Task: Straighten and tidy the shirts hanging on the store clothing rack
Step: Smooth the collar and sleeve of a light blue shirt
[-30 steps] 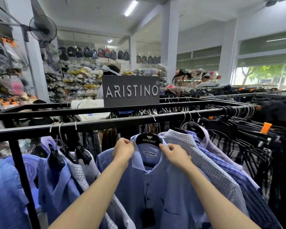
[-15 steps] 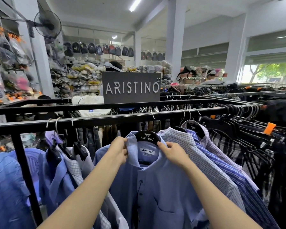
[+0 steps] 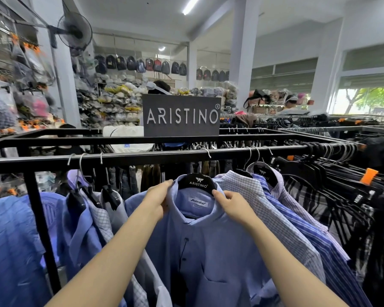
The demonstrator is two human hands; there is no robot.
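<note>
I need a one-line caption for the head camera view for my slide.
Both hands, left hand and right hand, grip the collar of a light blue shirt hanging on a black rack.

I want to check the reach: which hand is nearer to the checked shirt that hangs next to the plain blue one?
The right hand. It grips the plain blue shirt's collar right beside the checked shirt. The left hand holds the collar's far side, away from it.

soft blue cloth shirt [image 3: 220, 251], glossy black plastic hanger [image 3: 196, 181], matt black metal rail [image 3: 142, 159].
</note>
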